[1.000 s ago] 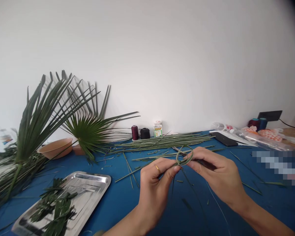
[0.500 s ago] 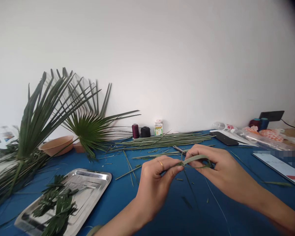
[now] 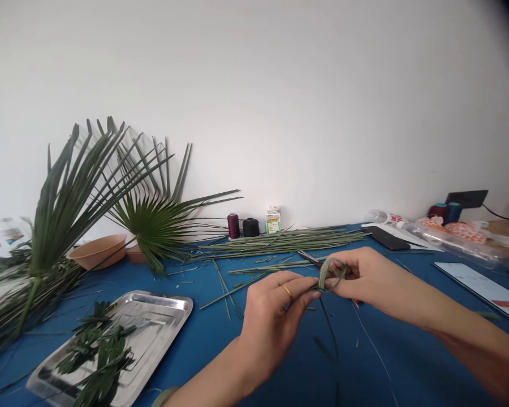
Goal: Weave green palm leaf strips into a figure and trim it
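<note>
**Pinching leaf strip (image 3: 330, 270) btw L hand (image 3: 271, 308) & R hand (image 3: 373, 282)**

Strip is held up just above the table (image 3: 407, 362), dead centre, both hands touching it. L fingers are closed on its base, R fingers closed on the loop from the other side. The loop stands upright and the long tail hangs down toward the person. Blue tabletop: metal tray (image 3: 176, 310) w/ leaf bits at left, palm fronds (image 3: 68, 209) beyond, a bundle of strips (image 3: 288, 242) & thread spools (image 3: 233, 226) by the white wall.
</note>
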Motion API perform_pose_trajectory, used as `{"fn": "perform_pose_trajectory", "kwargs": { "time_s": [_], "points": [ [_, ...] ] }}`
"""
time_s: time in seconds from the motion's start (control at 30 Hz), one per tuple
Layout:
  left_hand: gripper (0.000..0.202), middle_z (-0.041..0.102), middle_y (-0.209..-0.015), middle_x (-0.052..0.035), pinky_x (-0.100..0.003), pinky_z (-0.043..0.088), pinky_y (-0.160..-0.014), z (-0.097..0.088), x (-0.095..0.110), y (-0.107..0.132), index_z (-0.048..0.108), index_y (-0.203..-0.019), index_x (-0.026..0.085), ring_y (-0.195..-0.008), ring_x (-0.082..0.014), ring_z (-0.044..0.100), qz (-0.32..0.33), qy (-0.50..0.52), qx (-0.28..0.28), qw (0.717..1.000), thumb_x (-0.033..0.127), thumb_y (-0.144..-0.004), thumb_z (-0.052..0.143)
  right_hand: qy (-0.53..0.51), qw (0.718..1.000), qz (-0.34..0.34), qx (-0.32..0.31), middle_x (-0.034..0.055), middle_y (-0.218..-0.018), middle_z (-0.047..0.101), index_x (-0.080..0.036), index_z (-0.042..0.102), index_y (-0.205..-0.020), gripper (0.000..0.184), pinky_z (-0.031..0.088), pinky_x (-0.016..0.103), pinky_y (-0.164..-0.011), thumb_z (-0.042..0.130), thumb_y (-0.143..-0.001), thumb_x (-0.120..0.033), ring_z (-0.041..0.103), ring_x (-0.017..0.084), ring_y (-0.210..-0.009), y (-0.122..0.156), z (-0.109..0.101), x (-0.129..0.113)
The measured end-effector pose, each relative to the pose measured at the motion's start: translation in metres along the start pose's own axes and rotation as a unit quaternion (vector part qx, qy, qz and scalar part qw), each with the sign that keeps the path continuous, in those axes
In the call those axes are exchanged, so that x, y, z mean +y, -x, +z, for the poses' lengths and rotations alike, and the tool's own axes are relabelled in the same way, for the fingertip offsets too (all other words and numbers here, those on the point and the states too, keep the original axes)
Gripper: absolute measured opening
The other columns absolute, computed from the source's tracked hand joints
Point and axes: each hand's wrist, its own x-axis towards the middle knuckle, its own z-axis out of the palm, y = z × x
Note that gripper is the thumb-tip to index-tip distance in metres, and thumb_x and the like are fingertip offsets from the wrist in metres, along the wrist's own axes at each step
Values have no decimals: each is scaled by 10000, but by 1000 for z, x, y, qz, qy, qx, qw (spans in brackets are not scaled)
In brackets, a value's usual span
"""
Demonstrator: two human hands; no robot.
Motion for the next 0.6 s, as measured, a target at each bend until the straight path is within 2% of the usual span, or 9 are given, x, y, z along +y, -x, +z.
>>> {"fn": "perform_pose_trajectory", "kwargs": {
  "time_s": [0.13, 0.2, 0.33, 0.43, 0.53, 0.6],
  "points": [
    [130, 669, -722, -84, -207, 455, -631, 0, 1, 0, 679, -836, 92, -669, -134, 603, -14, 5, 2, 1000, 125, -757, 581, 136, 987, -25, 87, -59, -548, 427, -197, 521, -623, 106, 275, 202, -456, 459, -653, -117, 353, 89, -514, 3, 7, 1],
    [138, 659, -721, -78, -213, 444, -620, 0, 3, 1, 681, -838, 98, -665, -134, 592, -29, 10, -10, 999, 132, -766, 568, 187, 976, -31, 110, -65, -524, 418, -203, 480, -587, 92, 255, 204, -440, 456, -646, -136, 337, 89, -495, 3, 9, 3],
    [157, 643, -734, -70, -225, 425, -608, 1, 5, 2, 688, -839, 115, -664, -137, 574, -62, 42, -38, 996, 145, -782, 544, 200, 977, -35, 71, -72, -499, 393, -201, 431, -555, 105, 228, 200, -411, 447, -638, -138, 302, 84, -467, 1, 8, 3],
    [143, 596, -664, -32, -219, 399, -572, 2, 6, 0, 684, -762, 129, -612, -120, 525, -105, 71, -36, 991, 148, -778, 544, 177, 981, -53, 54, -70, -518, 435, -200, 457, -575, 111, 260, 193, -421, 446, -646, -116, 353, 81, -478, 0, 5, 0],
    [153, 518, -595, 4, -218, 357, -538, 5, 6, -2, 658, -671, 143, -573, -107, 452, -153, 92, -30, 984, 155, -773, 545, 136, 985, -67, 82, -54, -590, 529, -216, 538, -733, 117, 358, 187, -464, 444, -722, -147, 470, 92, -525, 2, 10, 2],
    [162, 491, -582, 12, -221, 342, -533, 7, 6, -2, 643, -647, 145, -571, -107, 431, -184, 107, -22, 977, 162, -773, 542, 117, 980, -66, 147, -31, -710, 605, -231, 519, -968, 225, 433, 199, -507, 441, -764, -178, 552, 109, -581, 5, 20, 9]
  ]
}}
